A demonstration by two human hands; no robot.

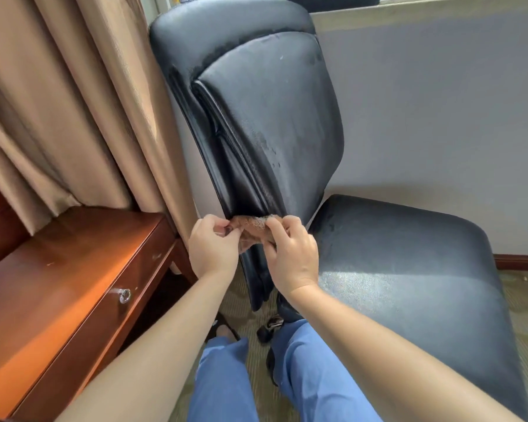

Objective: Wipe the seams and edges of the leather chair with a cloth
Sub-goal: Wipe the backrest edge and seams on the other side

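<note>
- A black leather office chair (256,117) with a tall padded backrest and a wide seat is seen from above, set against a pale grey wall (439,102).
- A small brown cloth (254,228) is held bunched at the lower left edge of the backrest, where the side seam runs down towards the seat.
- The cloth is pinched by the left hand (214,248) — thumb and fingertips are curled onto its left end.
- The right end of the cloth is gripped by the right hand (293,257), with the fingers curled over it just beside the seat's rear corner.
- Both hands are kept close together, the cloth stretched between them and touching the chair's edge.
- Dull, worn patches are shown on the backrest panel and on the seat.
- A reddish-brown wooden tabletop (58,284) with a drawer and a clear round knob (124,295) is seen to the left.
- Beige pleated curtains (58,102) hang behind it — beside the chair.
- Blue trousers (226,385) are visible below, over a greenish carpet (525,315).
</note>
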